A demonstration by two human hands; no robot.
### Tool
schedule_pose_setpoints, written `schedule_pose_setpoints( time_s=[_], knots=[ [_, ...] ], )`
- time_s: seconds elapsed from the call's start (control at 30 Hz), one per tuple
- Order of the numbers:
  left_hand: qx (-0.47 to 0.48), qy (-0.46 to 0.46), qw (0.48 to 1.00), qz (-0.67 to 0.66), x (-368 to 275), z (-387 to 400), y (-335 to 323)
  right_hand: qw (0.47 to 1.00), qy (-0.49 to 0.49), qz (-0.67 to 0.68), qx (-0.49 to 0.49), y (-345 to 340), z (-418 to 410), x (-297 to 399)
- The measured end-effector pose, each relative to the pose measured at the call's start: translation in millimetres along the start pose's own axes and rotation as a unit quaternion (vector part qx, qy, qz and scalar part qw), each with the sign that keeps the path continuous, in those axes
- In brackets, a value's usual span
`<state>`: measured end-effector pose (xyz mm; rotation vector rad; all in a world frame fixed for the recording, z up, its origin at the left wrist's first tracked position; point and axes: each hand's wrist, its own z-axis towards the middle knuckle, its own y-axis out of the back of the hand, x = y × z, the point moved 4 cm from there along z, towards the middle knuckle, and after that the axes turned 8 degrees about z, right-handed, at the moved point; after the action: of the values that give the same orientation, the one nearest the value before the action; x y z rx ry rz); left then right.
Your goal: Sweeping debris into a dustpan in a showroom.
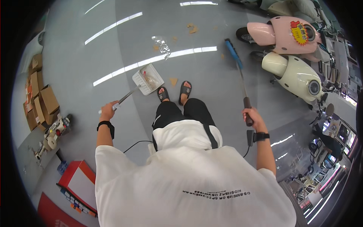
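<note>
My left hand (108, 110) grips the handle of a long-handled white dustpan (155, 74), whose pan rests on the floor left of my feet with some debris and a red scrap in it. In my right hand (253, 115) is the brown grip of a broom, its blue-bristled head (233, 54) out on the floor ahead and to the right. A piece of tan cardboard (173, 81) lies just beyond my feet. Farther ahead are a crumpled clear plastic wrapper (161, 46) and several small tan scraps (192, 28).
A pink scooter (286, 35) with a bright sticker and a cream scooter (295, 76) stand at the right. Cardboard boxes (48, 99) are piled at the left, near another small scooter (54, 136). A red and white counter (80, 178) is at the lower left.
</note>
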<state>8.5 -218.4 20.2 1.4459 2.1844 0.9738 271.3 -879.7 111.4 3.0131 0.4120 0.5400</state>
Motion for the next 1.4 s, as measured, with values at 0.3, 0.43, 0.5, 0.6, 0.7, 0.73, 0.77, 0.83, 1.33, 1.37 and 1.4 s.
schedule_pose_setpoints(
  time_s=[0.3, 0.43, 0.5, 0.6, 0.7, 0.73, 0.77, 0.83, 1.33, 1.37, 1.4],
  knots=[
    [-0.003, -0.079, 0.996, -0.044, -7, -42, -61, 0.992, -0.105, -0.052, 0.041, 28, 28, -79],
    [0.023, -0.095, 0.992, -0.084, -49, -54, -61, 0.992, -0.115, -0.049, 0.035, 6, 6, -121],
    [-0.019, -0.125, 0.988, -0.089, -59, -59, -60, 0.989, -0.116, -0.074, 0.046, -8, -1, -131],
    [-0.023, -0.144, 0.986, -0.084, -78, -58, -55, 0.983, -0.113, -0.133, 0.061, -40, -19, -143],
    [-0.042, -0.157, 0.98, -0.115, -97, -61, -50, 0.977, -0.084, -0.185, 0.065, -65, -37, -168],
    [-0.052, -0.156, 0.979, -0.12, -99, -60, -54, 0.967, -0.078, -0.227, 0.086, -78, -47, -175],
    [-0.055, -0.169, 0.975, -0.135, -102, -59, -61, 0.954, -0.072, -0.27, 0.105, -86, -55, -183],
    [-0.063, -0.185, 0.968, -0.155, -112, -56, -66, 0.941, -0.084, -0.291, 0.149, -89, -69, -206],
    [-0.144, -0.073, 0.956, -0.244, -134, -68, -88, 0.978, -0.113, -0.081, 0.158, -135, -150, -178],
    [-0.195, -0.061, 0.935, -0.289, -131, -73, -86, 0.982, -0.101, -0.062, 0.146, -136, -153, -171],
    [-0.247, -0.05, 0.91, -0.329, -129, -77, -83, 0.983, -0.088, -0.063, 0.149, -139, -153, -167]
  ],
)
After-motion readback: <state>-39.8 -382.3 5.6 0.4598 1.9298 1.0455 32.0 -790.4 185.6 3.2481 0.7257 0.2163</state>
